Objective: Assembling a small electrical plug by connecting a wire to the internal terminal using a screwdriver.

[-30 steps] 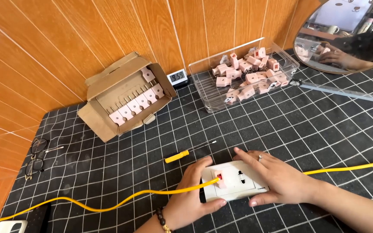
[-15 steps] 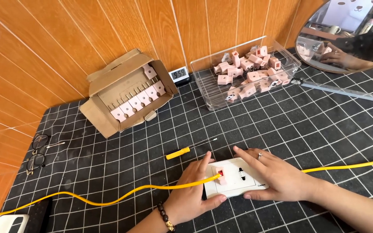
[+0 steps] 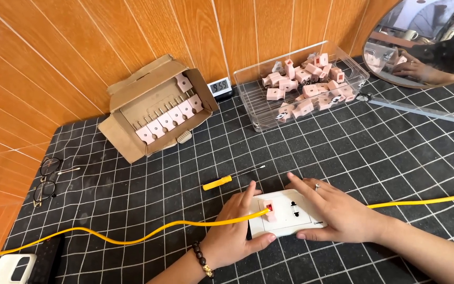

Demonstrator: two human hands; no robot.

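Two hands meet on a white socket plate (image 3: 289,214) that lies flat on the black gridded mat (image 3: 395,152), low in the head view and just right of centre. The left hand (image 3: 232,231), with a dark bead bracelet (image 3: 202,261) at the wrist, grips the plate's left end: thumb under the near edge, fingers curled over the far edge. The right hand (image 3: 337,210), a ring on one finger, lies over the plate's right end with fingers spread fairly wide and flat, pressing down rather than closing around it. A yellow cable (image 3: 132,239) runs from the far left edge across the mat to the pink plug (image 3: 270,210) seated in the plate's left socket; another yellow length (image 3: 426,201) shows from behind the right wrist to the right edge. Just beyond the left fingers lies a screwdriver (image 3: 232,178) with a yellow handle. Farther back, an open cardboard box (image 3: 156,108) holds a row of pink plugs, a small digital clock (image 3: 219,87) stands against the wooden wall, and a clear tray (image 3: 300,84) is heaped with more pink plugs. A ruler (image 3: 421,109) lies at the right, below a round mirror (image 3: 426,39). Glasses (image 3: 48,179) rest at the left edge, and a white device (image 3: 11,268) sits in the near left corner.
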